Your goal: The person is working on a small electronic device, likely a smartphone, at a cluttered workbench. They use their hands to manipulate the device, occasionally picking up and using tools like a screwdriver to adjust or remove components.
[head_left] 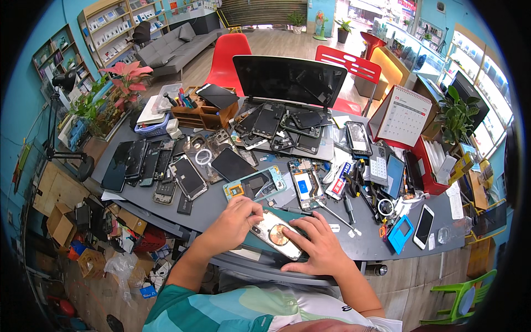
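An opened smartphone [264, 226] lies slantwise over a dark green mat at the table's near edge, its pale inside with a round copper-coloured coil [278, 234] facing up. My left hand [237, 219] is at the phone's upper left end, thumb and fingers pinched together; what lies between them is hidden. Around the lower right part of the phone curves my right hand [319, 243], its fingers over the coil and edge, the thumb along the near side. Just beyond the phone are a teal phone frame [269, 187] and an opened phone with a blue-and-white panel [306, 185].
Phones and parts cover the table. A laptop with a dark screen [287, 80] stands behind, loaded with parts. A wooden organizer [213, 117] is at back left; a desk calendar [402, 113], red box [426, 169] and white phone [423, 227] are on the right.
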Available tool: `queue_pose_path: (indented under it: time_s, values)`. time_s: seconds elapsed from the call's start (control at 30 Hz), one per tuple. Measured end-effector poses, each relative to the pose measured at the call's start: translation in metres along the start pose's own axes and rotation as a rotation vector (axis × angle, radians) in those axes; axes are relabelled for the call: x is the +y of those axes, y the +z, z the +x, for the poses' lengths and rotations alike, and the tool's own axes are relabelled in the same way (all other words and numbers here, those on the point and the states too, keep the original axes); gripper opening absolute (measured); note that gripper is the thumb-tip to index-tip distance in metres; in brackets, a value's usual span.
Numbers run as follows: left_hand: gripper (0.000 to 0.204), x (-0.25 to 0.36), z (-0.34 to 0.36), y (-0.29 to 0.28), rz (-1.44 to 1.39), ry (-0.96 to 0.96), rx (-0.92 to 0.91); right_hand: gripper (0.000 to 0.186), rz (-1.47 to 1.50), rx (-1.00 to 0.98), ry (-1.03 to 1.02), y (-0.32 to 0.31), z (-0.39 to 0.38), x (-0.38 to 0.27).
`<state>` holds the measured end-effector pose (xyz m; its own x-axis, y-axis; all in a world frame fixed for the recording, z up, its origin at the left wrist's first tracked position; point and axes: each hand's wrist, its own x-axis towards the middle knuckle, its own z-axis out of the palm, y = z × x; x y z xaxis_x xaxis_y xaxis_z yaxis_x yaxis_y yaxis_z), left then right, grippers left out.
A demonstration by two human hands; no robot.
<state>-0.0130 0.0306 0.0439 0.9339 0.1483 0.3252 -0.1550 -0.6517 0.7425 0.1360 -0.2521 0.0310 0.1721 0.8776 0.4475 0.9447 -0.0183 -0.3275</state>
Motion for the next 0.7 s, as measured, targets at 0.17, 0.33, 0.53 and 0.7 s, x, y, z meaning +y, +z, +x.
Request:
queue_pose_path:
  time_s: [0.17,0.33,0.53,0.7]
  values:
    - [0.011,0.007,0.001,-0.009,0.002,0.01,0.043,0.1,0.003,-0.004,-0.005,-0.001,0.001,0.0]
    - [0.013,0.009,0.0,0.001,-0.083,0.046,0.049,0.101,0.014,0.017,-0.009,-0.002,0.001,-0.001]
    - [0.017,0.012,0.002,0.038,-0.144,0.286,0.028,0.082,0.087,0.191,-0.076,0.003,-0.009,0.006]
    - [0.023,0.016,0.002,0.052,-0.105,0.345,0.043,0.056,0.092,0.314,-0.169,0.004,-0.008,0.006]
